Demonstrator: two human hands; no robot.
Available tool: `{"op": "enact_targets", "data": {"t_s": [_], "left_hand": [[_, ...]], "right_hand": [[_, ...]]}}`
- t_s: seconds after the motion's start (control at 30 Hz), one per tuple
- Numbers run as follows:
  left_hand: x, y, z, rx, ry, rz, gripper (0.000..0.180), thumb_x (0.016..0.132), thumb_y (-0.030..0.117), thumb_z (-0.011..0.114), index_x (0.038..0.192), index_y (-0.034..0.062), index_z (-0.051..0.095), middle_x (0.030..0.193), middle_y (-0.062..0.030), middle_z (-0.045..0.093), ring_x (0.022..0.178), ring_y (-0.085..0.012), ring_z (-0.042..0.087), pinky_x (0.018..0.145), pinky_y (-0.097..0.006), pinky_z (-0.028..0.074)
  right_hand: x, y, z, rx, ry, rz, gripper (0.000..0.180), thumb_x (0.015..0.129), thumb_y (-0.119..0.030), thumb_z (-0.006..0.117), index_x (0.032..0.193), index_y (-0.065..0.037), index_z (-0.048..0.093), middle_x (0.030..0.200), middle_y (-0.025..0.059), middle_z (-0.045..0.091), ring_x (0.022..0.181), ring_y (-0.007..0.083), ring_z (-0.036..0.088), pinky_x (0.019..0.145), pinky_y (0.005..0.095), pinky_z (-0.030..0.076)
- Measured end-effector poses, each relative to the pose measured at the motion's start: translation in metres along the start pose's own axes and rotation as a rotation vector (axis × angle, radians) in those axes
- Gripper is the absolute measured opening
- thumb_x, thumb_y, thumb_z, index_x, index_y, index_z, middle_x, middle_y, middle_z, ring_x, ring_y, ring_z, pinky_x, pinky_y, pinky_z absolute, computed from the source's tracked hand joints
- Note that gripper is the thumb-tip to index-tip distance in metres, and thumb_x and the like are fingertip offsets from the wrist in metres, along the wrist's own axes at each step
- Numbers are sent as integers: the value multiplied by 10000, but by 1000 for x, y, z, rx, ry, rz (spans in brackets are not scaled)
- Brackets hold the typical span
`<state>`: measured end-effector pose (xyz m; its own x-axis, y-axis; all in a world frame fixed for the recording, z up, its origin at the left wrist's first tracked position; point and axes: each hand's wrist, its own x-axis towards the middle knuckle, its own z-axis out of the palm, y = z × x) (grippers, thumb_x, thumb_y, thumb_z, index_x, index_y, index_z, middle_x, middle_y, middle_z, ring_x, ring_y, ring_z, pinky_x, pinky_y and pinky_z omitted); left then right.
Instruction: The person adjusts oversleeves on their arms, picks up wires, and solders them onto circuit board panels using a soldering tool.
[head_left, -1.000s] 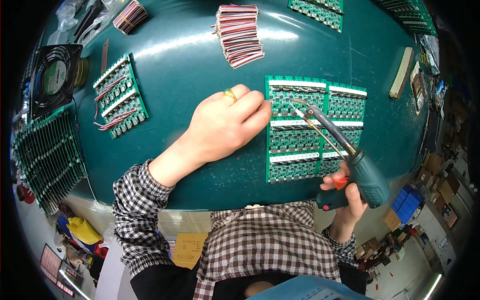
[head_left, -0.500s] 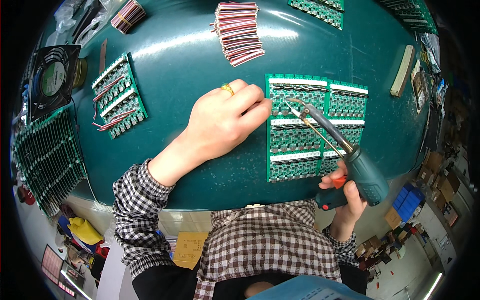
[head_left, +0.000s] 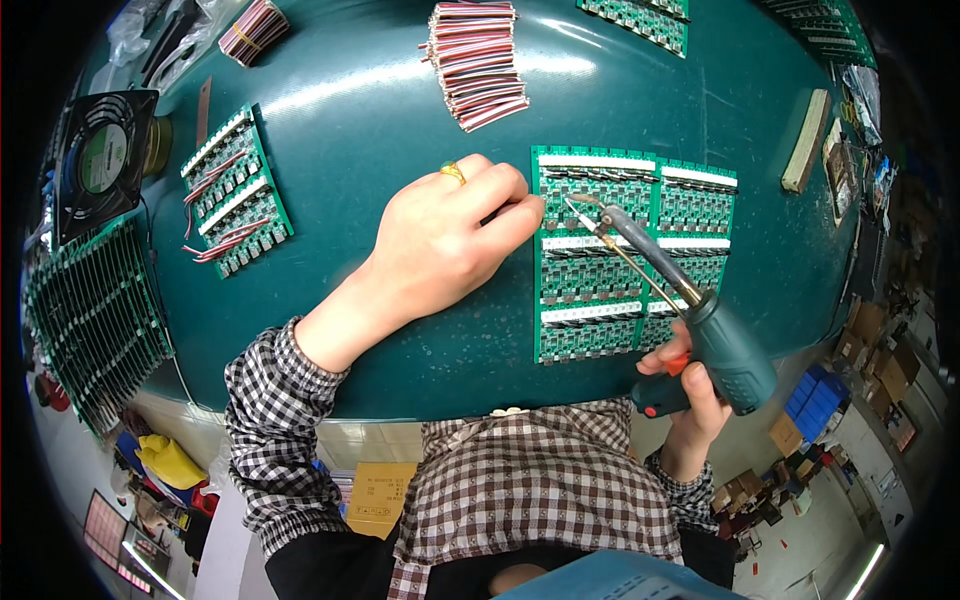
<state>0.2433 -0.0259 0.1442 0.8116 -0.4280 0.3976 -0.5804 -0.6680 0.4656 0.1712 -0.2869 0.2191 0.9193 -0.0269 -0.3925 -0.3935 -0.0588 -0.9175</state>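
Note:
In my right hand (head_left: pixel 697 405) is a green soldering gun (head_left: pixel 735 350) with a red trigger under my fingers. Its bent metal tip and a thin solder feed tube reach over the upper left of a green circuit board panel (head_left: pixel 590 272), which carries rows of white connectors and small black parts. My left hand (head_left: pixel 450 230), wearing a gold-coloured ring, lies closed at the panel's left edge, thumb and forefinger pinched together. Whatever sits between those fingertips is hidden or too small to name.
Beyond my hands lies a pile of red, black and white wires (head_left: pixel 475 65); a banded wire bundle (head_left: pixel 253 32) is farther left. At left are a board with wires attached (head_left: pixel 238 190), a black fan (head_left: pixel 105 165) and a row of upright boards (head_left: pixel 100 310). A wooden block (head_left: pixel 805 140) lies right.
The soldering gun's tip has shifted very slightly to the left over the panel. My left hand has stayed nearly still.

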Motion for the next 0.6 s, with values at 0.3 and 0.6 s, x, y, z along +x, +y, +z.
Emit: {"op": "enact_targets", "data": {"t_s": [0.3,0.6], "left_hand": [[-1,0,0,17,-7,24,225,597,16,661,815,59,625,758,-15,537,658,-151,546,519,-262,448],[0,2,0,51,-3,18,232,594,15,658,820,58,627,760,-18,545,646,-154,548,515,-261,452]], "right_hand": [[0,-2,4,-50,-21,-7,509,787,-238,621,1099,139,479,819,137,601,696,240,630,634,348,548],[1,-5,5,-77,-53,-19,498,786,-226,622,1095,139,482,815,144,609,691,246,629,645,344,538]]}}
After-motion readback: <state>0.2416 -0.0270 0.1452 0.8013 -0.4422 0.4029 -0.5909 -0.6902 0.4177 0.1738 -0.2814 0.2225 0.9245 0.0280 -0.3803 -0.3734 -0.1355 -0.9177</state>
